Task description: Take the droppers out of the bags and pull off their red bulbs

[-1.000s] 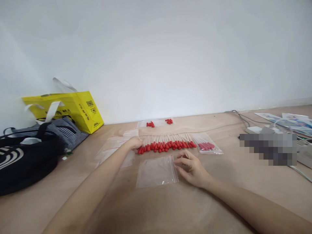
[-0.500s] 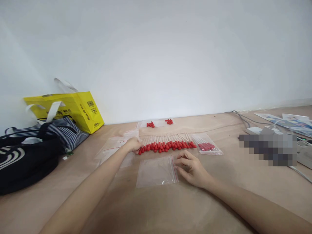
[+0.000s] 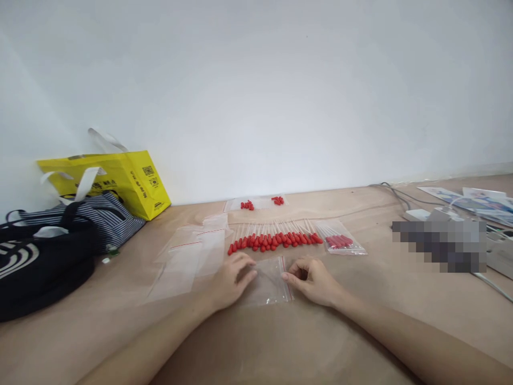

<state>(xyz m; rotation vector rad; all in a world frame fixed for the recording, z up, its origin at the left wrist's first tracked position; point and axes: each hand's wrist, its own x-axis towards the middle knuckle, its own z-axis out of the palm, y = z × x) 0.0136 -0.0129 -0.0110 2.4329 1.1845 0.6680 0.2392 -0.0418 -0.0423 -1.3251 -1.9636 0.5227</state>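
The left hand (image 3: 231,278) lies flat and open, fingers loosely spread, pressing on the left part of a small clear bag (image 3: 267,284) in the lower middle of the frame. The right hand (image 3: 315,278) sits at the bag's right end, fingers curled, with thumb and forefinger drawn close together at the red strip along the bag's mouth; whether they actually pinch the plastic cannot be told. The bag lies flat on the surface (image 3: 280,342) between the two hands and looks empty.

Just above the hands runs a row of thin sticks with red tips (image 3: 274,240). To its right lies a filled bag (image 3: 340,239) with more red tips inside. To the left of the row is a loose pile of empty clear bags (image 3: 186,256). Further up, by the wall, lie two small packets (image 3: 260,203). At the left edge stand a yellow shopping bag (image 3: 124,179), a striped bag (image 3: 96,214) and a black bag (image 3: 36,267). Cables (image 3: 395,191) and papers (image 3: 476,199) lie at the right.
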